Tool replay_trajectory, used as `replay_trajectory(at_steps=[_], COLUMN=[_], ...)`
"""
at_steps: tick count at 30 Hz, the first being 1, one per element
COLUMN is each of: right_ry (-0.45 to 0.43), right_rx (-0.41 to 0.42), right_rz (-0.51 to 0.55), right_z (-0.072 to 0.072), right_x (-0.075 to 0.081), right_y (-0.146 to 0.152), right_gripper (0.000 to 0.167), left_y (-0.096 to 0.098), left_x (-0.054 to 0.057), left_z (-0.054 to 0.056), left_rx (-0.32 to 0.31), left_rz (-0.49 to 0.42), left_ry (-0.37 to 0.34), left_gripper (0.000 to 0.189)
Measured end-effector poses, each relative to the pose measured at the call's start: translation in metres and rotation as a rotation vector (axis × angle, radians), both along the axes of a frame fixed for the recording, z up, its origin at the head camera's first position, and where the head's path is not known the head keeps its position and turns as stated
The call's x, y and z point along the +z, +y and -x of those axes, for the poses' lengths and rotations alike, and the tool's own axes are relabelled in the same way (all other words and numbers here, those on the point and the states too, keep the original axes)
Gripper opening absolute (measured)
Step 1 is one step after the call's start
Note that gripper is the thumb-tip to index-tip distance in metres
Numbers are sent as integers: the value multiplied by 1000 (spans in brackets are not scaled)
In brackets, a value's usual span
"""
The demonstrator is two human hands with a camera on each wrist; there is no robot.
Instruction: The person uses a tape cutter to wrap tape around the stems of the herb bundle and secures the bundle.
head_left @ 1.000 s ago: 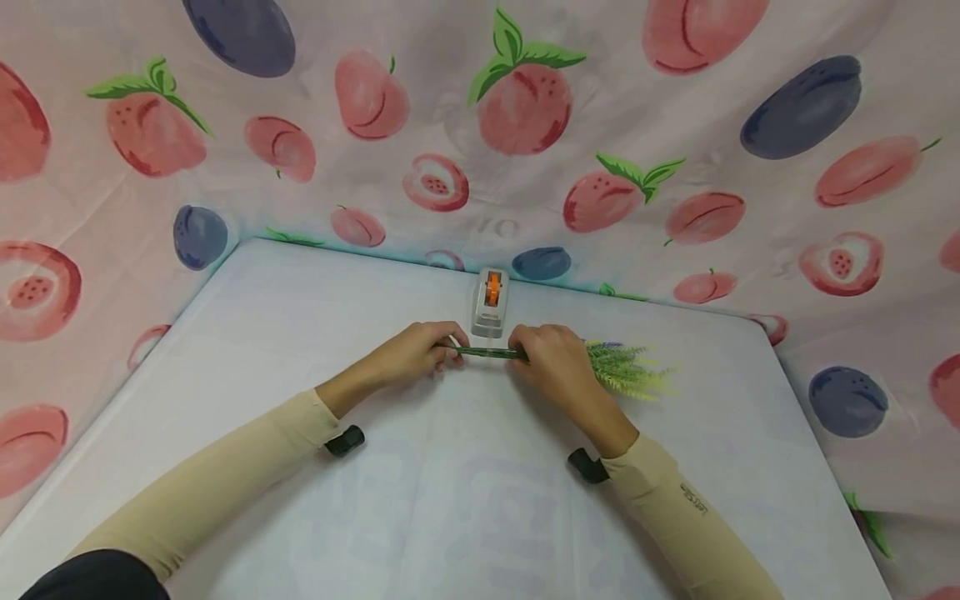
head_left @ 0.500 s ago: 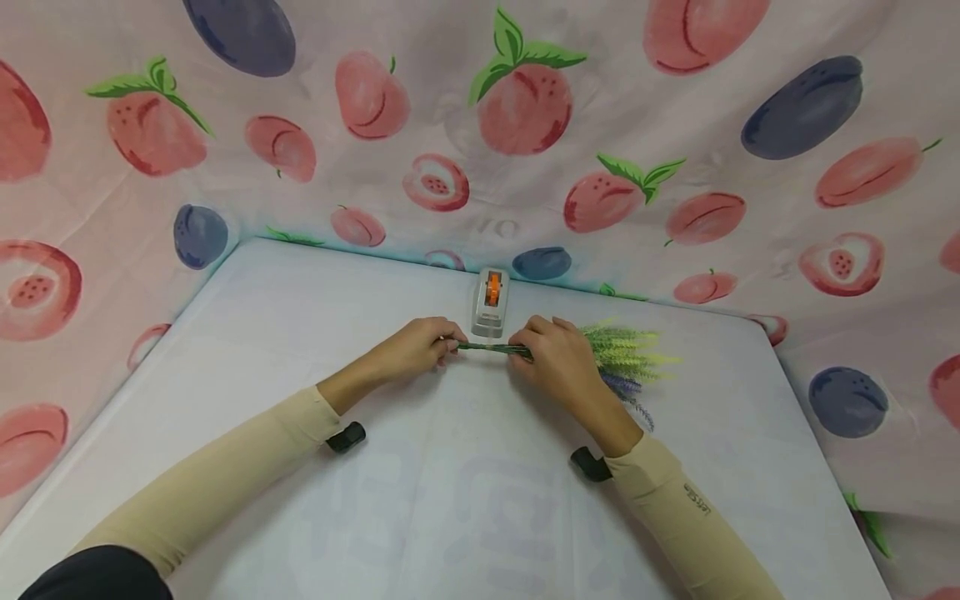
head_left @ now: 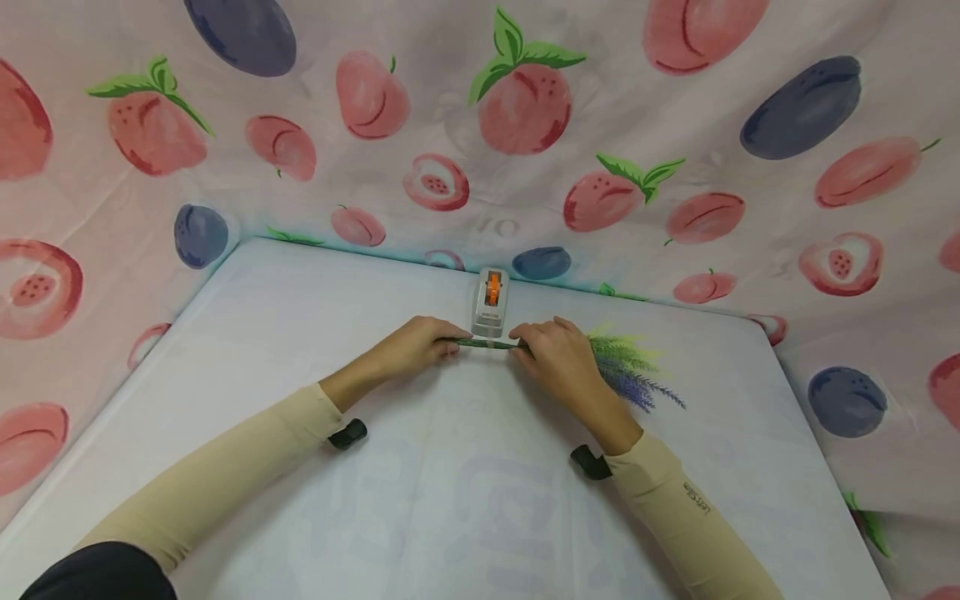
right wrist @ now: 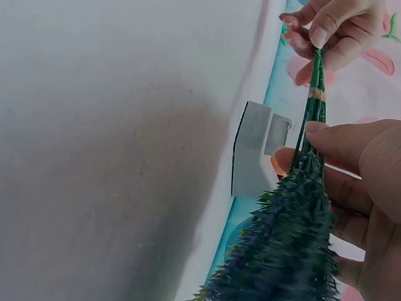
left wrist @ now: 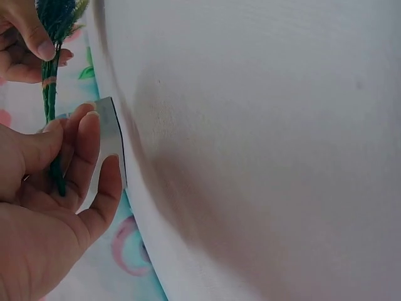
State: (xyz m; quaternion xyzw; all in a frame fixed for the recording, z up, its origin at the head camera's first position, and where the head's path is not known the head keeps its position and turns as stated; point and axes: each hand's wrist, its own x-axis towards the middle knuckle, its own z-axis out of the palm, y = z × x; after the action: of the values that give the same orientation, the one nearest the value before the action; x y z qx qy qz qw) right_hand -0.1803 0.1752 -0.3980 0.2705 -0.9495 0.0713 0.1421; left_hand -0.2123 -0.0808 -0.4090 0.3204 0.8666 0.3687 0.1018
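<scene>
A bunch of lavender-like flowers [head_left: 628,371], yellow-green and purple, is held sideways just in front of the tape dispenser [head_left: 489,318]. My left hand [head_left: 422,346] pinches the stem ends between thumb and fingers; in the left wrist view its outer fingers [left wrist: 108,188] are loosely bent. Higher up, just below the flower heads, my right hand [head_left: 561,362] pinches the stems between thumb and fingers. A strip of tape [right wrist: 317,94] circles the green stems [head_left: 483,343] between the two hands. Part of the flower heads is hidden behind my right hand in the head view.
The grey dispenser with its orange wheel stands at the back edge of the white-covered table [head_left: 360,517]. Behind it hangs a pink fruit-print cloth [head_left: 517,192], which also covers the left and right sides.
The bunch has turned about its stems: yellow-green heads showed in front earlier, and purple ones now show on the near side. Both hands have shifted slightly toward the dispenser, still holding the stems.
</scene>
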Motion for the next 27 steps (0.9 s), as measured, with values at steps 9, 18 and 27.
replay_trajectory(at_steps=[9,18,27], right_ry=[13,96,124], right_rx=[-24,-21,-6], right_rz=[-38,-30,-22], right_z=[4,5,4], right_x=[-2,-4,-5], right_y=[-3,-4,-2], right_gripper=[26,20,17], left_y=[0,0,2], left_x=[-4,-3,-4], left_z=[2,4,6], left_rx=[47,53,63], left_rz=[-61,-69,-46], left_ry=[-76,-108,-124], left_gripper=[15,16,20])
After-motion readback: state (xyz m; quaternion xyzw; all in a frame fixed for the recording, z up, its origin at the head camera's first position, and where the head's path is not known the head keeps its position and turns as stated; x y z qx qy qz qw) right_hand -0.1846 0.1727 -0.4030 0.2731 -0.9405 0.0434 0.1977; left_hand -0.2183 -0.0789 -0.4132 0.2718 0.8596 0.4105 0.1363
